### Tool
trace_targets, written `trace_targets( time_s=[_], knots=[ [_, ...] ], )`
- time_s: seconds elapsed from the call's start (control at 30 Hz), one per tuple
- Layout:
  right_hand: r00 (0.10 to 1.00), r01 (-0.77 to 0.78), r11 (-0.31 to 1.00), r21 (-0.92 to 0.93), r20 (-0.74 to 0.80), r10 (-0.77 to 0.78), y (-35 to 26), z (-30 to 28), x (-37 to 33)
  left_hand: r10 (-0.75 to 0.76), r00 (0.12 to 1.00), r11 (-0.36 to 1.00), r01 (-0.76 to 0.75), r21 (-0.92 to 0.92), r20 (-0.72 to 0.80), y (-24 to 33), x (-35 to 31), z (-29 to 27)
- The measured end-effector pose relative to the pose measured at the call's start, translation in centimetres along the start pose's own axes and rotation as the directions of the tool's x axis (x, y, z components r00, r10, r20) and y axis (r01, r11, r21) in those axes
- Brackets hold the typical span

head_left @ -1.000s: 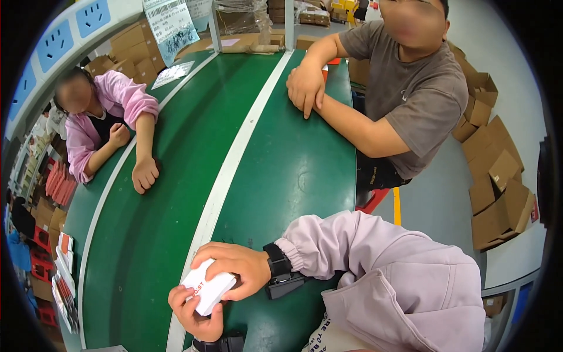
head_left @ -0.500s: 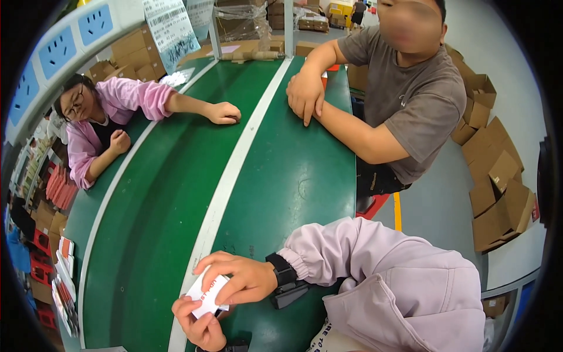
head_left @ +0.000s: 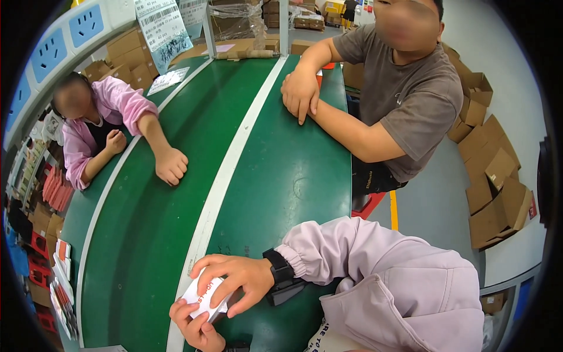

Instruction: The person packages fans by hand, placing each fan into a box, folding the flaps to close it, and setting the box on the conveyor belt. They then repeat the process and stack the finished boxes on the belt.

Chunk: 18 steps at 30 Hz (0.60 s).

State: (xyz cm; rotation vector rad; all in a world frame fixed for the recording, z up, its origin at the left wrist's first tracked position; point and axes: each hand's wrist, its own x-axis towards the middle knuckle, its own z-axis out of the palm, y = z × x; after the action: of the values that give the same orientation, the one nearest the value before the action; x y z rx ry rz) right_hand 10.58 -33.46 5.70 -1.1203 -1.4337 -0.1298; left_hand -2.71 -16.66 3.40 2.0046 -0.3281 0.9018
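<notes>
At the near edge of the green conveyor belt, right where its white centre stripe runs out of view, both of the person's hands close around a small white box with red lettering on one face. The right hand lies over the top of it, fingers curled down along the far side and thumb tucked at the near side, so it grips the box from above; a dark wristband sits at the cuff of the pale lilac sleeve. The left hand comes up from below with its fingers wrapped under the lower corner, also gripping. The box looks light and stiff, probably thin card that would dent if squeezed, with a smooth face that could slip; the short ends or opposite long edges seem the safest places to hold it. Its long axis runs slantwise, from lower left toward upper right, with the printed face turned upward. Farther along the belt's left edge a co-worker in pink rests a fist on the belt, and at the right edge a person in a grey shirt leans folded hands on it. Cardboard cartons are piled on the floor beyond.
</notes>
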Motion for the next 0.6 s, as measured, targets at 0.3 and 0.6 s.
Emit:
trace_targets(
  time_s=[0.3,0.6],
  knots=[
    [0.999,-0.005,1.000,-0.004,-0.032,0.005,0.2,0.6,-0.6,0.041,0.996,0.998,-0.045,0.048,0.083,0.9,0.6,0.8],
    [0.983,-0.127,0.990,0.060,-0.128,0.134,-0.7,0.9,-0.3,-0.048,0.988,0.999,0.051,0.016,-0.148,1.9,0.3,3.1]
  ],
)
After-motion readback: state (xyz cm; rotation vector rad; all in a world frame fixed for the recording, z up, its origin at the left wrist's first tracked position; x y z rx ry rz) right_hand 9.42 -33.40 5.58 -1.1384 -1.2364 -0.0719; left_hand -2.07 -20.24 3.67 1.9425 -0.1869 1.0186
